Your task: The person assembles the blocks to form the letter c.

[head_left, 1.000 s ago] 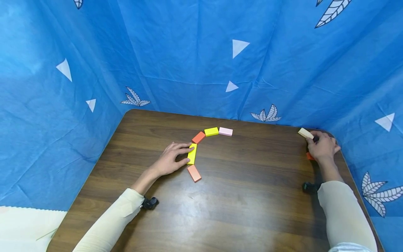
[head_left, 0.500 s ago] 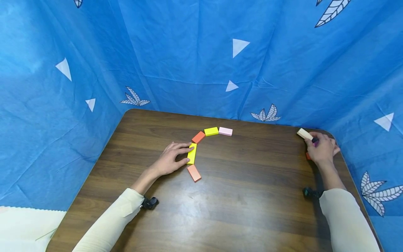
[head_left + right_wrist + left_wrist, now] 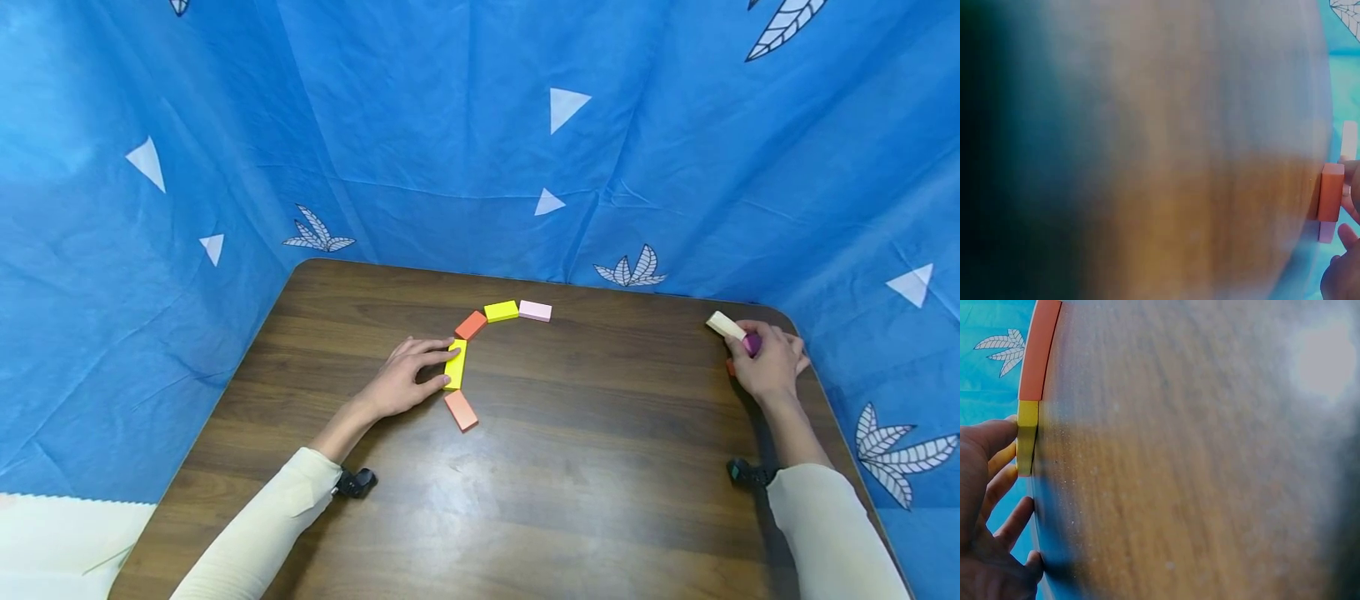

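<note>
On the left, my left hand (image 3: pixel 408 379) rests its thumb and fingertips on a yellow block (image 3: pixel 455 364) in a curved row. An orange-red block (image 3: pixel 472 325) lies past its far end, and a salmon block (image 3: pixel 461 410) lies at its near end. Over at the right back corner, my right hand (image 3: pixel 767 362) pinches one end of a cream block (image 3: pixel 725 325) between thumb and fingers. A purple block (image 3: pixel 752 344) shows beside that grip, partly covered by the hand. In the right wrist view, an orange block (image 3: pixel 1330 194) stands in front of the fingers.
Another yellow block (image 3: pixel 501 312) and a pale pink block (image 3: pixel 536 311) continue the row at the back. Blue cloth (image 3: pixel 450 150) hangs around the brown wooden table (image 3: pixel 600 467). A lilac block (image 3: pixel 1327 232) peeks out below the orange one in the right wrist view.
The right hand has shifted slightly toward me, its grip on the cream block kept. More of the purple block shows now. The left hand and the row stay as they were.
</note>
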Demonstrator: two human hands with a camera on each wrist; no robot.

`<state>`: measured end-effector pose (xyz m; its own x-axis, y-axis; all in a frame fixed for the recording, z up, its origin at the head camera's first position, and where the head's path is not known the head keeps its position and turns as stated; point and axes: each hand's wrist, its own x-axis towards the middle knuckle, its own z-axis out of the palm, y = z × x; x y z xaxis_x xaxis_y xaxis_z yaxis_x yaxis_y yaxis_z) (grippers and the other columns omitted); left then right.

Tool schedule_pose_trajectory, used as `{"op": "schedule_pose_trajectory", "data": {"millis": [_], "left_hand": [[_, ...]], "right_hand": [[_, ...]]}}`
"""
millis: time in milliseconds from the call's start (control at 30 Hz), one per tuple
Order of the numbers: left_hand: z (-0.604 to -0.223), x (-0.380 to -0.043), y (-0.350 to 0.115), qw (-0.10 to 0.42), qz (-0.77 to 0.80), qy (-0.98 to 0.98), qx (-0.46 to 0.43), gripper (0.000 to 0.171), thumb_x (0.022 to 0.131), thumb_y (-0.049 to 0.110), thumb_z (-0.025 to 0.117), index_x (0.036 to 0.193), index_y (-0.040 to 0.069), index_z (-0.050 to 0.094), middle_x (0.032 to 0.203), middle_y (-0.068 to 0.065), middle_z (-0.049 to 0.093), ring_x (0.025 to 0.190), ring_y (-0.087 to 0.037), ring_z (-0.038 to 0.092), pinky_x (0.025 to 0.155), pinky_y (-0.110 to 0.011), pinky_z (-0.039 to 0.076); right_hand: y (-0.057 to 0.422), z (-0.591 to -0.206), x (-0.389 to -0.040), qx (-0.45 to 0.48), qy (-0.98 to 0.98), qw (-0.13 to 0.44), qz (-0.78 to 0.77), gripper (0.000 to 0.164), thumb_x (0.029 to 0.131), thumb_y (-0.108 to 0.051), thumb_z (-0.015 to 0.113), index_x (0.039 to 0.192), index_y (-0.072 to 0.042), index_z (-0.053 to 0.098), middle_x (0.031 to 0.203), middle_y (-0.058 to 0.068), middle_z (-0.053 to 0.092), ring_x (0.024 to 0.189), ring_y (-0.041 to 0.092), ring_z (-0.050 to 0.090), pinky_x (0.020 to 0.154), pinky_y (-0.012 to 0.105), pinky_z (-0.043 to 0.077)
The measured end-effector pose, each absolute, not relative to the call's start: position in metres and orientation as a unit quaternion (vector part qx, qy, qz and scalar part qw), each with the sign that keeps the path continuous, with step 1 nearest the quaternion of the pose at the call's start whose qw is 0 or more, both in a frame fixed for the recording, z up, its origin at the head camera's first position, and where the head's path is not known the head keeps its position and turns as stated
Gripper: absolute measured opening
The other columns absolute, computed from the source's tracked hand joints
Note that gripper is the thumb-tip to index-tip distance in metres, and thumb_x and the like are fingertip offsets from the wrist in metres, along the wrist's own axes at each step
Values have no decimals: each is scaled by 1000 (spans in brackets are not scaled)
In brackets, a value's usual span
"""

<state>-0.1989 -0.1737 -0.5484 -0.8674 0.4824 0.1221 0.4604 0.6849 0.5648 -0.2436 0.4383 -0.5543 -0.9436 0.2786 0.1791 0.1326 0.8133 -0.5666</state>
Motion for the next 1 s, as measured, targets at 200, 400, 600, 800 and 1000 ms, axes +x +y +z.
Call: {"op": "schedule_pose_trajectory", "data": {"millis": [200,400,600,800,1000], "left_hand": [[-547,-198,-174,16,300,919,257,51,104,28,73,153,19,63,166,-5,53,155,-32,48,136,-67,16],[-547,-198,-175,24,302,919,251,50,105,29,73,153,19,63,167,-3,53,156,-32,47,137,-65,15],[-546,-199,-174,29,300,920,249,51,105,30,72,153,20,63,167,-3,52,157,-31,47,138,-65,14],[-545,-201,-174,38,297,922,247,51,106,32,71,154,21,62,168,-3,51,158,-30,45,139,-63,13],[-545,-200,-174,37,298,922,244,51,105,29,72,154,20,62,168,-2,51,157,-30,46,138,-64,13]], "right_hand": [[436,-555,-238,-90,-943,139,289,39,109,-22,61,139,3,60,144,40,54,143,60,29,113,79,14],[430,-553,-231,-65,-942,154,290,36,107,-20,64,135,3,63,140,38,58,139,60,32,107,78,17],[427,-551,-223,-36,-946,153,283,32,106,-16,64,131,5,63,126,37,62,139,60,32,103,75,18],[423,-551,-212,-23,-949,148,276,35,106,-16,65,131,7,61,124,37,62,132,61,33,99,75,20],[414,-551,-204,-6,-948,150,281,36,105,-16,68,132,7,61,127,37,63,127,60,35,96,74,21]]}}
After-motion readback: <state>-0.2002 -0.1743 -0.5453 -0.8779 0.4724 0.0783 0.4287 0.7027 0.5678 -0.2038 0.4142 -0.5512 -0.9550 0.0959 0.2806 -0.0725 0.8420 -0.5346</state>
